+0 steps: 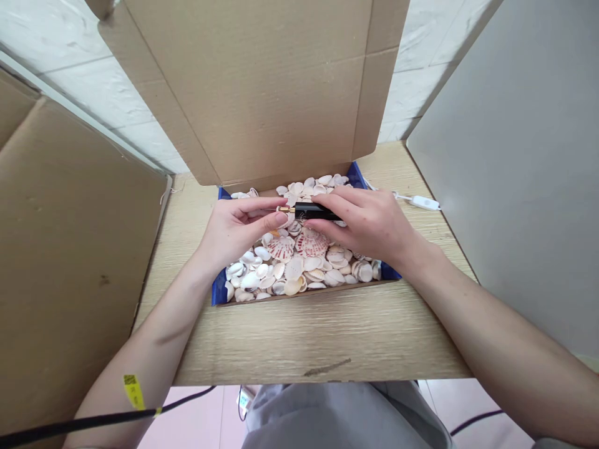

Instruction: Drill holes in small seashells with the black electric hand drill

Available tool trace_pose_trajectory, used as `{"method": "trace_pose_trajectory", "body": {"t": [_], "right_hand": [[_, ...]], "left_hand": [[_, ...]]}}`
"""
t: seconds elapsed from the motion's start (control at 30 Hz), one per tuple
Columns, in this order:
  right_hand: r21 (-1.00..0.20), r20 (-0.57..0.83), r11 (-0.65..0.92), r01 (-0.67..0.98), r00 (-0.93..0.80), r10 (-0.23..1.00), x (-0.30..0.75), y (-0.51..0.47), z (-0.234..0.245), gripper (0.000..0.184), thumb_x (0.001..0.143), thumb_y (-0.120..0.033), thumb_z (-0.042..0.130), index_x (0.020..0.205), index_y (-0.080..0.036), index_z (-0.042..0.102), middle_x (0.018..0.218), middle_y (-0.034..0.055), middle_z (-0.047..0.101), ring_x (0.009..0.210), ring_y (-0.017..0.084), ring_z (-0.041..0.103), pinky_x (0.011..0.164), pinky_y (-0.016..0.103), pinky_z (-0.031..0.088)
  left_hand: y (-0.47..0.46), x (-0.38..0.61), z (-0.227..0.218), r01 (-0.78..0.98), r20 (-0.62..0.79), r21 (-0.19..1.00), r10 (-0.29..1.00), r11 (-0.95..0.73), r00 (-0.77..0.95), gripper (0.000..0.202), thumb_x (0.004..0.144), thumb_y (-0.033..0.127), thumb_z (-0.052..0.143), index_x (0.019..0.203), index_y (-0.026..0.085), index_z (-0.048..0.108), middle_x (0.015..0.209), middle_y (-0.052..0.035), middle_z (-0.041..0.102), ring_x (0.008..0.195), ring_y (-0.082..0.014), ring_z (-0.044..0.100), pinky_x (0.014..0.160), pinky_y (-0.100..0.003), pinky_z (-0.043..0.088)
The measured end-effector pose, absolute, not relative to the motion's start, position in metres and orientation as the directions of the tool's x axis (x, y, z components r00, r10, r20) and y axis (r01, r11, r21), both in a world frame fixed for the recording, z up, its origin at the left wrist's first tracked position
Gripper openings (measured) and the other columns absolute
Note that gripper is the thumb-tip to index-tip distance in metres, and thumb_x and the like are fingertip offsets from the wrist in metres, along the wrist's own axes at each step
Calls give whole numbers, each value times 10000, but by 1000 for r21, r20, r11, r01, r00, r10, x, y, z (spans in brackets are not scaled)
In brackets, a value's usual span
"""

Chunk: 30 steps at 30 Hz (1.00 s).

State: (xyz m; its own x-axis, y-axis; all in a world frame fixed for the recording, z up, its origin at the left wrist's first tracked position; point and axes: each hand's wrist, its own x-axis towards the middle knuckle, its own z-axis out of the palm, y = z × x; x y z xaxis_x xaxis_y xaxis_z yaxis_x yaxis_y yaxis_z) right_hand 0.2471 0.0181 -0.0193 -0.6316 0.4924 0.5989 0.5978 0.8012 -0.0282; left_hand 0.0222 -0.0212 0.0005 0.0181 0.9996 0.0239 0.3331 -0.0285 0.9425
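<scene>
My right hand (362, 218) is wrapped round the black body of a small hand drill (304, 211), held level above the shells. A brass-coloured chuck (287, 211) at its end points left toward my left hand (241, 226). The thumb and fingers of that hand are closed at the drill's tip, pinching what looks like a small pale shell (279, 209), mostly hidden. Beneath both hands, many white and cream shells (294, 268) fill a shallow box with blue sides (219, 288). Two red-marked scallop shells (311, 242) lie in the middle.
The box's brown cardboard lid (262, 81) stands up at the back. A white cable with an inline switch (425, 202) runs to the right on the wooden table (299, 340). Cardboard (70, 237) stands at left, a grey panel (524, 156) at right. A black cable (84, 424) crosses the lower left.
</scene>
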Motion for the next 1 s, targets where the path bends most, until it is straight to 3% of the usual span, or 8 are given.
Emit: {"method": "trace_pose_trajectory", "body": {"t": [0.3,0.63,1.0], "right_hand": [[-39,595,760,649,-596,539,246,18,-19,376,962,-489,452,971,-172,653,793,17,672,678,129,588,544,270,305],[-75,631,745,663,-547,550,246,18,-20,332,948,-463,498,953,-166,649,836,31,691,704,132,605,566,261,361],[-53,649,755,654,-552,524,247,19,-21,323,945,-444,509,964,-157,655,837,30,695,693,138,621,537,271,345]], "left_hand": [[-19,23,4,314,13,949,996,16,-91,265,721,363,791,957,244,781,957,-58,778,899,-214,718,792,-309,581],[-19,22,1,188,26,982,991,-1,-128,342,787,439,727,1044,216,752,983,-51,774,879,-180,730,900,-326,573],[-17,20,0,104,33,994,999,-30,-30,347,825,400,700,1108,199,710,960,-64,766,878,-179,729,850,-304,582]]}}
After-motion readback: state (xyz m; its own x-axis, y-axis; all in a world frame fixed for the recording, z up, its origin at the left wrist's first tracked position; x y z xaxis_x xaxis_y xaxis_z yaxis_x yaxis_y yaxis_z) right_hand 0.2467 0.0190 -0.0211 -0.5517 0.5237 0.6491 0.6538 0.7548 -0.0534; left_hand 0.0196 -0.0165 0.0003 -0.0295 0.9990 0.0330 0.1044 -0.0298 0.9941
